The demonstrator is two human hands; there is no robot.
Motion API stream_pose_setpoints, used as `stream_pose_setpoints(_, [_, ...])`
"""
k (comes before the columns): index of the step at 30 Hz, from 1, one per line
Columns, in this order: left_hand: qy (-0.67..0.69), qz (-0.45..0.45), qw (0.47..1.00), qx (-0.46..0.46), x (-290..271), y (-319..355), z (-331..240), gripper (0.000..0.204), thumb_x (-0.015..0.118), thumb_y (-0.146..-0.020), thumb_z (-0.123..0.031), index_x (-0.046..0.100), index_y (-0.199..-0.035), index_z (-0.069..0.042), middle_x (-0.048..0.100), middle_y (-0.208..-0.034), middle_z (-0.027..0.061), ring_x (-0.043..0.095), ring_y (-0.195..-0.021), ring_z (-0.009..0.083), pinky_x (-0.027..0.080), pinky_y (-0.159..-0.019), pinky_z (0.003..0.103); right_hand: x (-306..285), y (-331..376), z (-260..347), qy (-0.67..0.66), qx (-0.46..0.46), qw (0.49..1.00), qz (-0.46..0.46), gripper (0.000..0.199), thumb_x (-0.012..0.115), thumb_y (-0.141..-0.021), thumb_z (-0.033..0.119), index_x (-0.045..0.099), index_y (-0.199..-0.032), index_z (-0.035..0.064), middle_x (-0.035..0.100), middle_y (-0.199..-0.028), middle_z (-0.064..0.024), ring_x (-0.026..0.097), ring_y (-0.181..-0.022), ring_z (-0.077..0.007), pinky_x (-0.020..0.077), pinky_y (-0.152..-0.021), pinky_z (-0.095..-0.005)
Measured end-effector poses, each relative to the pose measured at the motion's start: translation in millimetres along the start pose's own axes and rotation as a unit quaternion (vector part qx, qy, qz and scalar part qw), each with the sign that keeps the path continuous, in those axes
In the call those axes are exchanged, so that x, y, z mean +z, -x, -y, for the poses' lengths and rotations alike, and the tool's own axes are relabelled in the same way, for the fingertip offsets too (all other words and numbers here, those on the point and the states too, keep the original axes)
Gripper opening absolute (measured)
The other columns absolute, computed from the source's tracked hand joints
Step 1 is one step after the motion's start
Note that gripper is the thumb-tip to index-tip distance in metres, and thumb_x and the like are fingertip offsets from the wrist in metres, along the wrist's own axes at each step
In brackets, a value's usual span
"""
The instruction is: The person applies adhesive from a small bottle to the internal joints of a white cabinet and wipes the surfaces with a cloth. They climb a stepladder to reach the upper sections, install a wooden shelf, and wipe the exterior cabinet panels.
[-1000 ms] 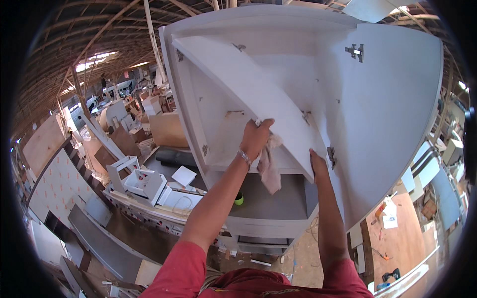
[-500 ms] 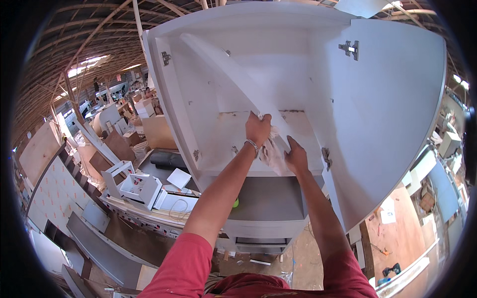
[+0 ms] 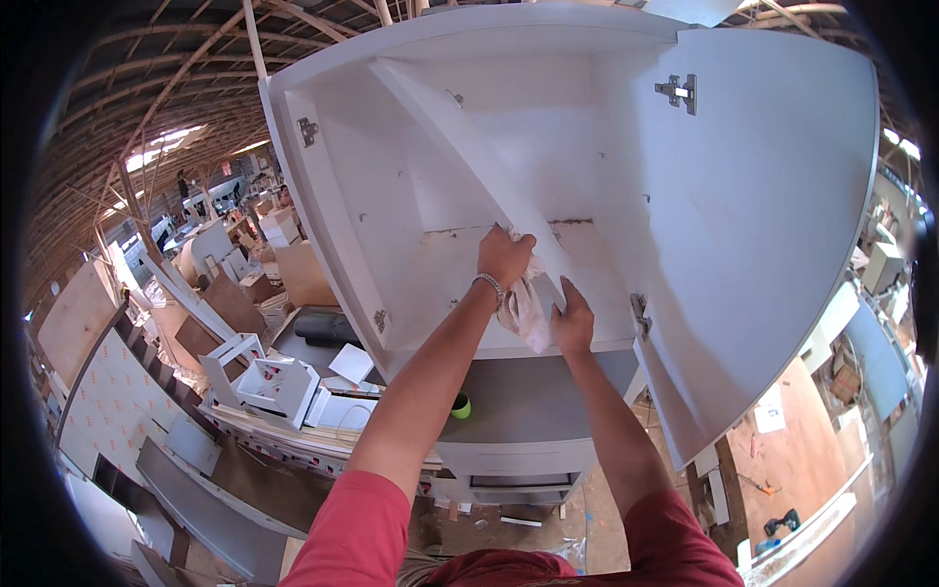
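I see my two bare forearms leading up from short red sleeves. My left hand (image 3: 505,256) has a thin beaded bracelet (image 3: 488,285) around its wrist. My right hand (image 3: 572,321) wears nothing at all.

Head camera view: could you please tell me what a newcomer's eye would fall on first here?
A big white cabinet fills the upper middle, its door swung open to the right, with a white panel leaning slantwise inside. At the centre, the left hand grips a white cloth against that panel, and the right hand rests beside it. Lower left, a cluttered workshop spreads out under a timber roof.
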State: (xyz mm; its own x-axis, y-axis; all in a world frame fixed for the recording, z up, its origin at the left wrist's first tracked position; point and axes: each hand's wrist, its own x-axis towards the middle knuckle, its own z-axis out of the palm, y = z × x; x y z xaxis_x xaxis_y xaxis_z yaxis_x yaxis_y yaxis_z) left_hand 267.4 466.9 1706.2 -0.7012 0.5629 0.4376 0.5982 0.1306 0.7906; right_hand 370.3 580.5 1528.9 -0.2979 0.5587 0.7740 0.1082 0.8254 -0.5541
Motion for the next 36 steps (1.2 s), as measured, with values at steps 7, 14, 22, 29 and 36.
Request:
stream_pose_setpoints(7, [-0.027, -0.033, 0.999, 0.003, 7, -6, 13, 0.056, 0.073, -0.080, -0.033, 0.061, -0.110, 0.013, 0.070, -0.106, 0.0303, 0.069, -0.102, 0.0414, 0.053, -0.091, 0.044, 8, -30, 22, -0.003, 0.093, 0.990, 0.106, 0.063, 0.070, -0.082, 0.010, 0.052, -0.142, 0.0012, 0.061, -0.131, -0.0251, 0.060, -0.119, -0.0421, 0.0490, -0.102, -0.0457])
stream_pose_setpoints(14, [0.014, 0.082, 0.996, -0.036, -6, -2, -4, 0.064, 0.074, -0.084, -0.045, 0.061, -0.119, 0.006, 0.072, -0.106, 0.0241, 0.071, -0.098, 0.0355, 0.054, -0.089, 0.043, 6, -68, 48, 0.014, 0.094, 0.991, 0.096, 0.055, 0.067, -0.081, 0.006, 0.057, -0.135, 0.0009, 0.066, -0.124, -0.0242, 0.064, -0.112, -0.0411, 0.0514, -0.097, -0.0476])
stream_pose_setpoints(22, [0.153, 0.060, 0.986, -0.040, -91, 39, 26, 0.075, 0.074, -0.090, -0.042, 0.047, -0.144, 0.002, 0.069, -0.115, 0.0128, 0.064, -0.099, 0.0147, 0.053, -0.087, 0.031, 74, -65, 28, 0.065, 0.022, 0.998, 0.006, 0.056, 0.070, -0.079, 0.005, 0.059, -0.134, 0.0032, 0.065, -0.126, -0.0198, 0.064, -0.112, -0.0382, 0.0512, -0.097, -0.0464])
stream_pose_setpoints(29, [0.238, 0.066, 0.957, -0.153, -271, 278, 43, 0.069, 0.077, -0.088, -0.019, 0.046, -0.147, 0.000, 0.069, -0.121, 0.0200, 0.068, -0.094, 0.0185, 0.056, -0.080, 0.029, 71, -101, -61, 0.171, -0.056, 0.984, 0.002, 0.062, 0.071, -0.075, 0.001, 0.057, -0.136, 0.0052, 0.065, -0.128, -0.0175, 0.064, -0.114, -0.0364, 0.0517, -0.098, -0.0453])
stream_pose_setpoints(36, [0.087, -0.336, 0.888, -0.302, -389, 495, 117, 0.057, 0.067, -0.095, -0.043, 0.057, -0.133, -0.003, 0.071, -0.109, 0.0125, 0.063, -0.075, 0.0094, 0.053, -0.066, 0.025, 82, -98, -85, 0.224, -0.070, 0.969, 0.076, 0.064, 0.071, -0.074, 0.000, 0.056, -0.136, 0.0053, 0.061, -0.135, -0.0152, 0.061, -0.118, -0.0354, 0.0501, -0.100, -0.0442])
